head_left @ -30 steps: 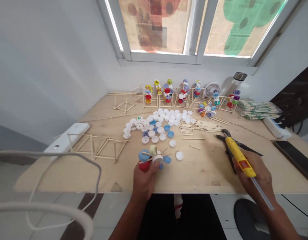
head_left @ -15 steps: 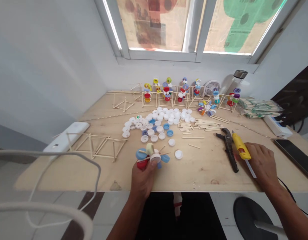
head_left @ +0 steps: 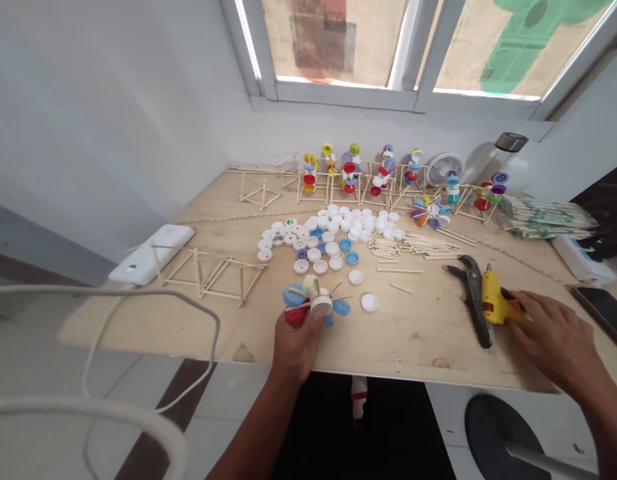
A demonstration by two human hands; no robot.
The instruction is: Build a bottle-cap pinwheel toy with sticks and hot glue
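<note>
In my left hand [head_left: 299, 343], closed near the table's front edge, is a small wheel of bottle caps on sticks [head_left: 321, 305]. Blue, red, white and pale yellow caps stick out around its middle. My right hand [head_left: 555, 337] is at the right, with its fingers round the handle of a yellow hot glue gun [head_left: 495, 299]. The gun's nozzle points away from me and a clear glue stick shows at its rear. Black-handled cutters [head_left: 472, 300] lie just left of the gun. Loose white caps [head_left: 369, 303] sit right of the wheel.
Many white and blue caps [head_left: 332, 249] spread mid-table, beside cut sticks [head_left: 433, 245]. A stick frame [head_left: 201, 280] and a white power strip [head_left: 151, 253] lie left. Finished cap wheels [head_left: 349, 170] line the back, with a fan [head_left: 444, 170] and bottle [head_left: 503, 157]. A phone [head_left: 601, 310] lies right.
The view has shifted, so most things sit further right. My right hand has drawn back to the right and the glue gun has turned, showing its orange trigger and handle. My left hand still holds the wheel.
</note>
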